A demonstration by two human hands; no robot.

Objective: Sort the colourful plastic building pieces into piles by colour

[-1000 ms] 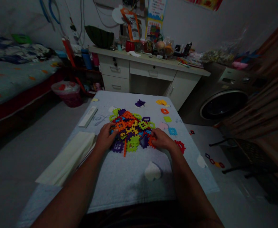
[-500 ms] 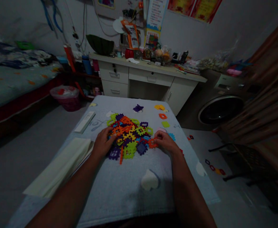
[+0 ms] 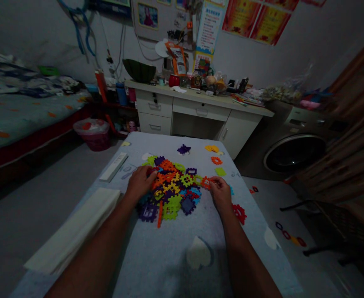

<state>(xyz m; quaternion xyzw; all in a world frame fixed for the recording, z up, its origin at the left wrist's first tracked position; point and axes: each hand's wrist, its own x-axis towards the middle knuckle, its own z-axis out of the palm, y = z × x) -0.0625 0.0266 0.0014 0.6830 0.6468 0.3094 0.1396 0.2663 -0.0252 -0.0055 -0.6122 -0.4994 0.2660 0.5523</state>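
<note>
A pile of colourful plastic interlocking tiles (image 3: 172, 186) lies in the middle of a table covered with a light blue cloth (image 3: 175, 244). My left hand (image 3: 141, 184) rests on the pile's left side, fingers curled over the tiles. My right hand (image 3: 220, 192) sits at the pile's right edge and pinches an orange tile (image 3: 206, 182) between thumb and fingers. A red tile (image 3: 239, 213) lies just right of my right wrist. Loose purple (image 3: 183, 149), yellow (image 3: 212, 148), orange (image 3: 215, 160) and green (image 3: 220, 171) tiles lie farther back on the cloth.
A folded white sheet (image 3: 76, 229) and a flat white box (image 3: 114, 167) lie at the table's left. A white desk (image 3: 197, 109) with clutter stands behind, a washing machine (image 3: 293, 140) to the right, a bed (image 3: 20, 111) and pink bin (image 3: 94, 132) to the left. Tiles (image 3: 289, 236) lie on the floor.
My right hand has moved up and right along the pile's edge, taking an orange tile with it. The camera has tilted up, showing more of the wall.
</note>
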